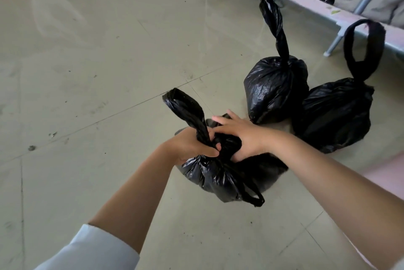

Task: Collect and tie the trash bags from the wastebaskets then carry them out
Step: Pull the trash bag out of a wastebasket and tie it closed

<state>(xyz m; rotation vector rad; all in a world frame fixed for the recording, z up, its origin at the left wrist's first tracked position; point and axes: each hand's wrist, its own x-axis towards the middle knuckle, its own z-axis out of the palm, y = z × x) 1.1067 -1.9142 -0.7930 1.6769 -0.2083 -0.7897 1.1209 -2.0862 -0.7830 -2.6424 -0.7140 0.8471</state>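
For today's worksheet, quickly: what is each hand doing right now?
Left hand: grips the twisted neck of the near black trash bag.
Right hand: fingers curled into that bag's gathered top at the knot.

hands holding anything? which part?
Both hold the nearest trash bag at its gathered neck: left hand grips the base of the upright loop, right hand grips the knot beside it.

Soft, even daylight fills the scene, and the glossy floor [109,72] throws back a pale sheen at upper left plus a streaked reflection at top centre. Shadows under the bags [273,90] are faint. Wide-angle bending curves the tile lines near the edges, and the far top right looks slightly soft.
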